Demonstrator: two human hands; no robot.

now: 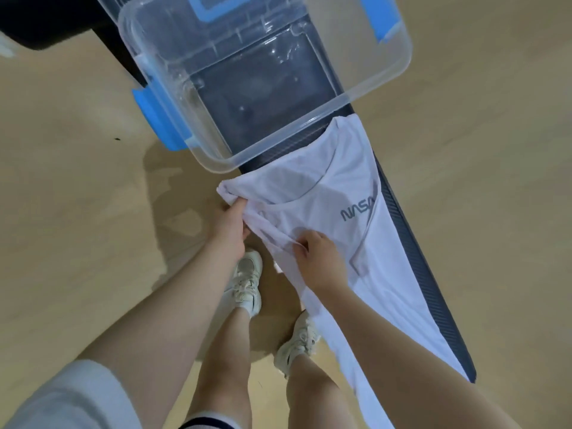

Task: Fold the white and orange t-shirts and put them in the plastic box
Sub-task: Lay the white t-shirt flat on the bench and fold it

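A white t-shirt with grey NASA lettering hangs over the edge of a narrow dark table, collar toward the box. My left hand grips a bunched sleeve at the shirt's left edge. My right hand pinches a fold of the shirt's fabric lower down. Beyond the shirt, a clear plastic box with blue latches stands on the same table, nothing visible inside it. No orange t-shirt is in view.
Light wooden floor surrounds the table. My legs and white sneakers stand right below the hands. A dark object sits at the top left corner.
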